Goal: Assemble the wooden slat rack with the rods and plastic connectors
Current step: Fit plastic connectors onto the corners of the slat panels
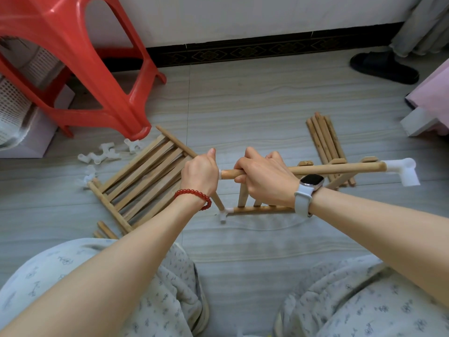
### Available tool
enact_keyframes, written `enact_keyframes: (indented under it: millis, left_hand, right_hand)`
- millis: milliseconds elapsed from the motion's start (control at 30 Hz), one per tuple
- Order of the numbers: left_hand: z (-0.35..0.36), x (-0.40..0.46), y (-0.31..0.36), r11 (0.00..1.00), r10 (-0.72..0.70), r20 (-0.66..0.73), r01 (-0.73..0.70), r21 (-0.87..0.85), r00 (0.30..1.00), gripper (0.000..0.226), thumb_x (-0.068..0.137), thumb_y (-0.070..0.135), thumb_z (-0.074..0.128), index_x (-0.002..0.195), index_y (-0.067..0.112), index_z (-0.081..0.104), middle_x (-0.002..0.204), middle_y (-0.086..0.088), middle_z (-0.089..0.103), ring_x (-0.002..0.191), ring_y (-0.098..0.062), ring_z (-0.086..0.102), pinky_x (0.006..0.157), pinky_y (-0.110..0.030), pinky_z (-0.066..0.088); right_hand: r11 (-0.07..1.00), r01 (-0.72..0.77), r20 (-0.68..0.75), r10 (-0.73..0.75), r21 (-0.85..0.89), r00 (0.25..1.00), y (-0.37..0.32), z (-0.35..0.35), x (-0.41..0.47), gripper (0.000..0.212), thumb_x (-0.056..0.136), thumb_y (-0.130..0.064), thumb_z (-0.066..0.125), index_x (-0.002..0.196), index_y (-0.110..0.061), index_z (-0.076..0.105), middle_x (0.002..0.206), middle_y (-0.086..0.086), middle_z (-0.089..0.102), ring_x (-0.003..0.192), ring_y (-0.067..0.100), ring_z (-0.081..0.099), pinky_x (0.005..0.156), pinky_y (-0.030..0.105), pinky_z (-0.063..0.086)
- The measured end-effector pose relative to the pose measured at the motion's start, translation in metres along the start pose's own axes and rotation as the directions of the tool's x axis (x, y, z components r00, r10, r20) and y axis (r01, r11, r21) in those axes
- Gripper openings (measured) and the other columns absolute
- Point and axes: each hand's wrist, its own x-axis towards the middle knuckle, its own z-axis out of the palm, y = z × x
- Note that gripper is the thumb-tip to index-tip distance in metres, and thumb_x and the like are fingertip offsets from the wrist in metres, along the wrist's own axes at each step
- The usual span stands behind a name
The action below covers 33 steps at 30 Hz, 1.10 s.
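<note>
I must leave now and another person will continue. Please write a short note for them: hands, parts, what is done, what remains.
Left hand grips a connector at the top rod's end. Right hand grips that rod.
Done: an elbow connector is on the rod's far end; a corner connector joins the lower rod.
Left: slat panel, loose rods and spare connectors lie on the floor, not yet fitted.

Two hands in play: left hand (199, 171) and right hand (264, 177), both mid-frame. One slat panel (143, 176) flat on the floor, left of centre. One bundle of loose rods (326, 139), right of centre; about five, exact count unclear. White plastic connectors (102, 154) scattered by the stool foot; roughly five, hard to separate. One red stool (80, 57), upper left. One black slipper (384, 66), upper right.
</note>
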Motion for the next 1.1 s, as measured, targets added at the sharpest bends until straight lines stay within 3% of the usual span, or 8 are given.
enact_keyframes:
  millis: [100,300,433,567,700,800,933,1100]
  left_hand:
    - [-0.001,0.005,0.0,1.0,-0.003,0.006,0.003,0.017,1.0,0.054,0.103,0.032,0.02,0.081,0.002,0.06,0.074,-0.011,0.059,0.071,-0.022,0.057,0.061,-0.031,0.042]
    - [0.01,0.003,0.007,1.0,0.02,0.044,-0.02,-0.007,0.999,0.054,0.103,0.033,0.021,0.085,0.002,0.061,0.092,-0.021,0.065,0.09,-0.034,0.06,0.08,-0.039,0.048]
    - [0.015,0.002,0.01,0.997,0.0,0.074,0.005,-0.076,0.997,0.053,0.102,0.036,0.022,0.078,0.006,0.058,0.089,-0.02,0.066,0.089,-0.033,0.061,0.083,-0.043,0.049]
    - [0.016,0.004,0.005,0.986,-0.004,0.12,0.024,-0.164,0.993,0.052,0.103,0.033,0.02,0.07,0.01,0.053,0.067,-0.01,0.064,0.069,-0.018,0.055,0.064,-0.03,0.039]
    - [0.014,0.008,0.002,0.972,0.003,0.115,0.025,-0.235,0.993,0.054,0.104,0.03,0.017,0.066,0.013,0.052,0.059,-0.005,0.06,0.062,-0.009,0.049,0.059,-0.022,0.036]
    - [0.012,0.014,0.002,0.972,-0.008,0.132,0.039,-0.232,0.991,0.056,0.104,0.03,0.017,0.065,0.013,0.054,0.06,-0.003,0.059,0.062,-0.009,0.048,0.059,-0.025,0.035]
    - [0.013,0.013,0.003,0.976,-0.005,0.133,0.034,-0.217,0.991,0.057,0.103,0.032,0.019,0.062,0.015,0.054,0.074,-0.01,0.06,0.073,-0.019,0.049,0.069,-0.029,0.035]
    - [0.007,0.019,0.007,0.983,0.01,0.155,0.018,-0.183,0.988,0.056,0.103,0.036,0.019,0.083,0.006,0.062,0.08,-0.007,0.059,0.083,-0.021,0.052,0.072,-0.028,0.034]
  right_hand:
    - [1.0,0.022,-0.013,-0.022,-0.02,1.0,-0.001,0.002,-0.003,0.019,0.1,-0.027,0.038,0.11,-0.02,0.052,0.096,-0.005,0.035,0.076,0.019,0.043,0.085,0.033,0.028]
    - [1.0,0.012,-0.037,-0.012,0.011,0.999,0.001,0.002,0.003,0.015,0.098,-0.021,0.042,0.108,-0.02,0.053,0.096,-0.006,0.034,0.079,0.021,0.044,0.087,0.034,0.029]
    - [0.999,-0.005,-0.033,0.006,0.049,0.999,0.004,0.0,0.004,0.016,0.098,-0.023,0.044,0.11,-0.019,0.053,0.096,-0.007,0.035,0.081,0.019,0.045,0.086,0.033,0.03]
    - [0.95,0.012,0.009,-0.015,0.312,1.0,0.013,-0.015,0.001,0.036,0.096,-0.031,0.048,0.129,-0.018,0.039,0.106,-0.005,0.055,0.089,0.014,0.052,0.087,0.035,0.044]
    - [0.997,0.06,0.057,-0.057,-0.052,0.997,0.036,-0.017,-0.004,0.037,0.095,-0.043,0.044,0.128,-0.025,0.044,0.117,-0.007,0.049,0.107,0.012,0.045,0.093,0.033,0.034]
    - [0.968,0.059,0.025,-0.054,-0.245,0.998,0.043,-0.006,-0.008,0.036,0.098,-0.047,0.032,0.113,-0.019,0.05,0.103,-0.005,0.05,0.097,0.018,0.049,0.079,0.032,0.038]
    - [0.957,0.057,-0.103,-0.09,-0.285,0.991,0.038,0.008,-0.011,0.034,0.1,-0.043,0.03,0.109,-0.015,0.048,0.107,-0.002,0.05,0.098,0.019,0.048,0.065,0.034,0.036]
    - [0.957,0.015,-0.11,-0.049,-0.291,0.993,0.033,0.006,-0.002,0.035,0.099,-0.045,0.03,0.11,-0.016,0.048,0.106,-0.001,0.052,0.095,0.02,0.051,0.072,0.034,0.037]
